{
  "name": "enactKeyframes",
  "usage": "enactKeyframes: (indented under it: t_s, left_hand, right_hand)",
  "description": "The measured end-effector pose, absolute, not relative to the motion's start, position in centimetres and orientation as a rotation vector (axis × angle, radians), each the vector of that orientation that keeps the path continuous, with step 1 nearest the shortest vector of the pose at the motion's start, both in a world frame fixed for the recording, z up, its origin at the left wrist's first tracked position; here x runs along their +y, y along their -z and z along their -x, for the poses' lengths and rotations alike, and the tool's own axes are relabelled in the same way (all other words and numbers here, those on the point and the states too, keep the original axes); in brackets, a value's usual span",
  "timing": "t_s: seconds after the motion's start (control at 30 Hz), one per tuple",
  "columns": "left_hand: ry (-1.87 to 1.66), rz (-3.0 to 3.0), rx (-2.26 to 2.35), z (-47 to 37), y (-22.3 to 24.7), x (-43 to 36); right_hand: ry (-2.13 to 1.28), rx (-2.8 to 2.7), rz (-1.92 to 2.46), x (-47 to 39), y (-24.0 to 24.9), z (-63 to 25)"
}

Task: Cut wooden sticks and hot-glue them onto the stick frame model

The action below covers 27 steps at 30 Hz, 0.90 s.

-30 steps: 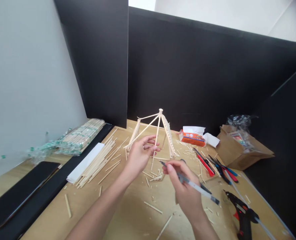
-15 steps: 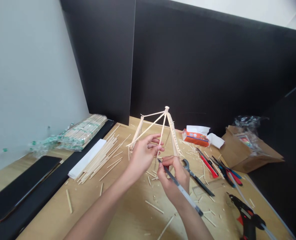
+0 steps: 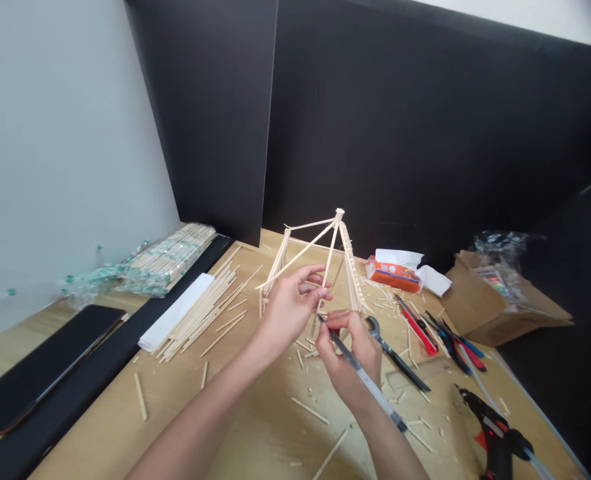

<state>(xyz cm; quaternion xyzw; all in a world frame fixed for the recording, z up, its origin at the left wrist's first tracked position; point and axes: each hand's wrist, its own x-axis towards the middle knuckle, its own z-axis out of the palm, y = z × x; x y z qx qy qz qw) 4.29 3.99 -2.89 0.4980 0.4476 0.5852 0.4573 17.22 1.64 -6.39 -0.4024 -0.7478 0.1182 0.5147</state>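
A small frame of pale wooden sticks (image 3: pixel 305 244) stands in the middle of the table, its sloping sticks meeting at a peak. My left hand (image 3: pixel 290 300) pinches one slanting wooden stick (image 3: pixel 329 263) that runs down from the peak. In my right hand (image 3: pixel 354 353) is a pen (image 3: pixel 370 385) with a clear barrel, gripped as for writing. The pen's tip is at the lower end of that stick, just below my left fingertips; whether it touches cannot be made out. My hands hide part of the frame's lower front.
Loose sticks (image 3: pixel 208 313) lie on white paper at left, beside bagged sticks (image 3: pixel 175 260) and a black phone-like slab (image 3: pixel 45 367). At right are a wrench-like tool (image 3: pixel 400 360), a red cutter (image 3: pixel 419 327), pliers (image 3: pixel 448 340), a glue gun (image 3: pixel 490 420), an orange box (image 3: pixel 394 275) and a cardboard box (image 3: pixel 505 303).
The whole view has shifted slightly, so most things sit a little further right. Both hands keep the same grips on the stick and the pen.
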Motion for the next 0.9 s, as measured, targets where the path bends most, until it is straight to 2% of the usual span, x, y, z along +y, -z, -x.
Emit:
enactKeyframes:
  t_s: [0.9]
  left_hand:
    - [-1.441, -1.231, 1.114, -4.38, 2.97, 3.96]
  right_hand:
    - [-0.289, -1.828, 1.002, 1.72, 6.63, -17.77]
